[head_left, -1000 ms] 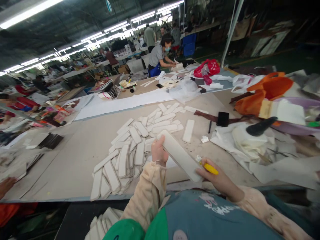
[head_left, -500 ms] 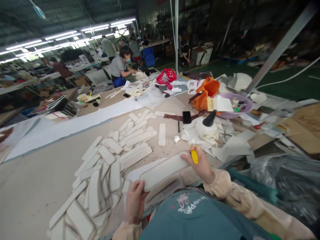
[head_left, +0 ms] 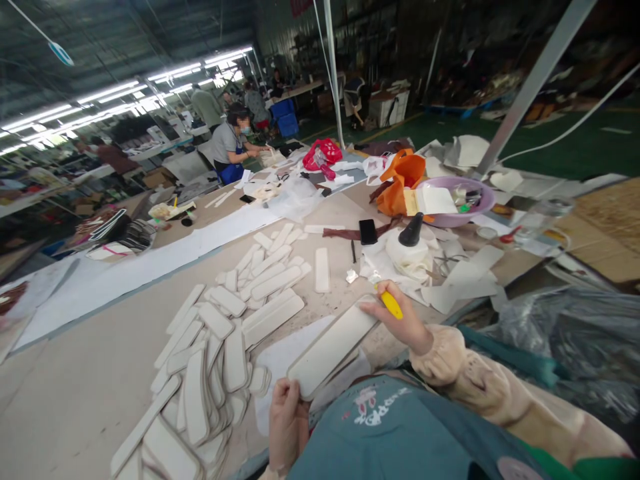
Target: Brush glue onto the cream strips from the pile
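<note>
A long cream padded strip (head_left: pixel 333 347) with rounded ends lies slanted over the table's near edge, held at both ends. My left hand (head_left: pixel 287 423) pinches its lower left end. My right hand (head_left: pixel 397 320) touches its upper right end with the fingers and also grips a yellow-handled tool (head_left: pixel 391 305). A spread heap of the same cream strips (head_left: pixel 220 347) covers the table (head_left: pixel 100 380) to the left. One single strip (head_left: pixel 322 269) lies apart beyond the held one.
A white bottle with a black nozzle (head_left: pixel 411 241) on white scraps, a black phone (head_left: pixel 368 231), an orange bag (head_left: pixel 400 180) and a purple basin (head_left: pixel 457 200) crowd the right. A seated person (head_left: pixel 227 143) works at the far table end.
The camera has swung right and down. The held strip went from raised and steeply tilted to lying low at the table edge; my left hand slid to its near end.
</note>
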`<state>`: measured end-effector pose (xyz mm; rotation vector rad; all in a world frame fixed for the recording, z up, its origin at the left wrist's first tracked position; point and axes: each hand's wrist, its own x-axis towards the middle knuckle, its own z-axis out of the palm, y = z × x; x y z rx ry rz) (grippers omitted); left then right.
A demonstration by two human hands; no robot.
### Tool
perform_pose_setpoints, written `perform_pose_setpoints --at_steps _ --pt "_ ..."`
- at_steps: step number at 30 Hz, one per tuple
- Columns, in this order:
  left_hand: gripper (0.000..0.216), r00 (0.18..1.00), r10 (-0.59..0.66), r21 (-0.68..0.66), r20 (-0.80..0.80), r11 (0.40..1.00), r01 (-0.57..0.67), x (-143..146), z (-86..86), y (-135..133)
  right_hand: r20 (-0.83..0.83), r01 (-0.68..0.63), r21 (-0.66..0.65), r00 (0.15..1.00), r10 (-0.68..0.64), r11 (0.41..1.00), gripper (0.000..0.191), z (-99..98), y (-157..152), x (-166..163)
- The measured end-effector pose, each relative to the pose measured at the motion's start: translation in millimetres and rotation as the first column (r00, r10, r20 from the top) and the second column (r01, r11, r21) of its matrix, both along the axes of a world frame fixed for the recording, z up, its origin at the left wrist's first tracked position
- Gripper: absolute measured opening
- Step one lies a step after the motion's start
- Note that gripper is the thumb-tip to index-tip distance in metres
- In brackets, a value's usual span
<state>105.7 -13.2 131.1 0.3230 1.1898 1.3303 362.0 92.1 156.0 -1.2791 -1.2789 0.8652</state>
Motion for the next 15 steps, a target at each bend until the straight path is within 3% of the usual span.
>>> perform_pose_setpoints --at_steps 5,9,12,15 --pt "0.024 1.0 0.002 0.01 -0.014 1.0 -0.002 6.4 -0.8 0.9 -0.055 -0.039 -0.056 0.998 0.036 0.998 0.038 0.8 -1.9 8.2" --pt "0.023 0.999 -0.036 0.045 -0.029 0.998 0.037 13.3 12.1 -0.9 -0.124 -0.028 -0.065 0.992 0.02 0.998 0.038 0.6 -3.2 13.7" --pt "0.034 0.977 -0.211 0.049 0.01 0.976 0.21 15.8 25.1 -1.5 -0.123 0.012 -0.055 0.992 -0.019 0.998 0.041 2.8 -1.4 20.7" --pt "0.055 0.875 -0.481 0.019 0.046 0.877 0.481 12.4 34.8 6.7 -0.107 -0.047 -0.038 0.993 0.043 0.998 0.041 9.8 3.8 27.6"
